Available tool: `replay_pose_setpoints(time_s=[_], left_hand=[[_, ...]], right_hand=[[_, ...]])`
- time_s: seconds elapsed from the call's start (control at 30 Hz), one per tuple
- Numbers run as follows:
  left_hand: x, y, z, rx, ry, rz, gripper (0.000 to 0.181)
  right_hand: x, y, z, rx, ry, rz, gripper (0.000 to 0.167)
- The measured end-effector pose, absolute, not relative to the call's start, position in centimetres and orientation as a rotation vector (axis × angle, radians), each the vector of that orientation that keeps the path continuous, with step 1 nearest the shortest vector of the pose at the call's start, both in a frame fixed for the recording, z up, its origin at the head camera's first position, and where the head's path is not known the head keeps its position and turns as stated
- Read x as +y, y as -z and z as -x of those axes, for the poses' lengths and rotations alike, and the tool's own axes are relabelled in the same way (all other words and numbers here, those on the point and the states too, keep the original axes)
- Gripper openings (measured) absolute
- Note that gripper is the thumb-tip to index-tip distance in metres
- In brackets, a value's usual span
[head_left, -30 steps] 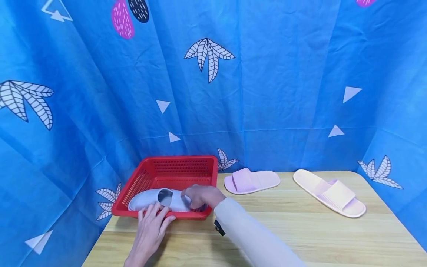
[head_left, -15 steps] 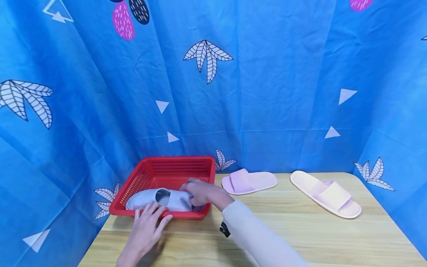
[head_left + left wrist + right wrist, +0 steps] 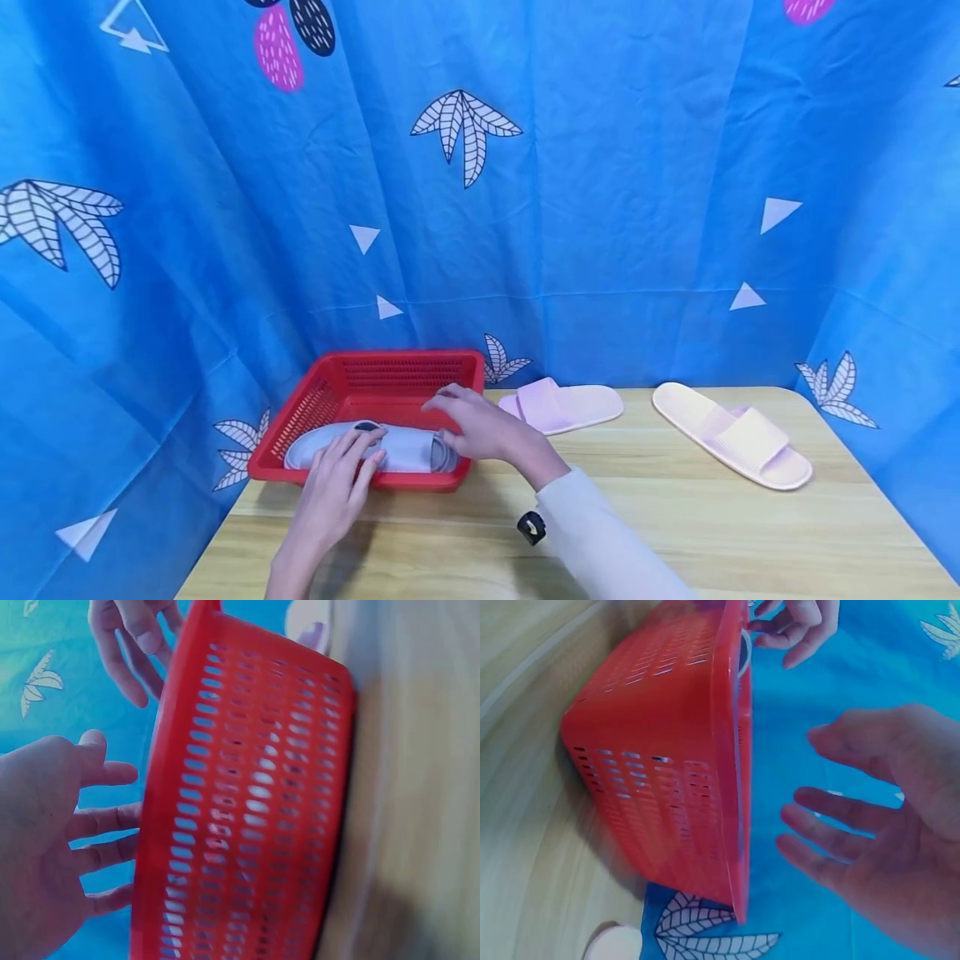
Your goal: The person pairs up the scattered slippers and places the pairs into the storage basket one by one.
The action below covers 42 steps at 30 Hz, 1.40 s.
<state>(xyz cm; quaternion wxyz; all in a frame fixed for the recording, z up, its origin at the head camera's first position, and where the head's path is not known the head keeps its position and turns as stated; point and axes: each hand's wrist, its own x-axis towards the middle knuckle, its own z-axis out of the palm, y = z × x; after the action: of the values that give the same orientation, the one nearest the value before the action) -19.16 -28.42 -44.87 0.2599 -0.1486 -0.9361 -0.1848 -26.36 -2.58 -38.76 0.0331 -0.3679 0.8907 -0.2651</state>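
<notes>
A red plastic basket (image 3: 405,367) stands at the left of the table. Along its near side lies a pale grey slip-on shoe (image 3: 411,451), toe to the left. My left hand (image 3: 333,492) is over the near rim, fingers spread and loosely bent across part of the shoe; in the left wrist view those fingers (image 3: 105,819) reach past the rim, and whether they touch the shoe I cannot tell. Over the basket's right end hovers my right hand (image 3: 480,423), thumb and fingers apart, holding nothing; the right wrist view shows its palm (image 3: 900,855) beside the basket wall (image 3: 660,787).
Right of the basket, a pink slipper (image 3: 573,407) lies near the table's back edge. Farther right is a cream slipper (image 3: 731,433), set at an angle. A blue patterned curtain (image 3: 615,208) hangs behind and along both sides of the wooden table (image 3: 585,492).
My right hand has let go of the shoe's heel end and risen to the right, uncovering the heel. My left fingers have lifted from the rim to over the shoe's opening.
</notes>
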Motion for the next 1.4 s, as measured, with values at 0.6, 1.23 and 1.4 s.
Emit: replay_pose_setpoints(time_s=[0.6, 1.23, 1.4], left_hand=[[-24.5, 41.3, 20.9, -2.459, 0.656, 0.429, 0.054], [-19.8, 39.8, 21.7, -2.474, 0.775, 0.441, 0.061], [-18.4, 39.5, 22.0, -2.459, 0.791, 0.483, 0.062]], right_hand=[[1.3, 39.5, 25.2, 2.957, 1.227, 1.29, 0.048], [5.2, 39.9, 23.6, 3.112, 1.443, 1.278, 0.044], [6.1, 40.3, 23.5, 3.151, 1.499, 1.294, 0.046]])
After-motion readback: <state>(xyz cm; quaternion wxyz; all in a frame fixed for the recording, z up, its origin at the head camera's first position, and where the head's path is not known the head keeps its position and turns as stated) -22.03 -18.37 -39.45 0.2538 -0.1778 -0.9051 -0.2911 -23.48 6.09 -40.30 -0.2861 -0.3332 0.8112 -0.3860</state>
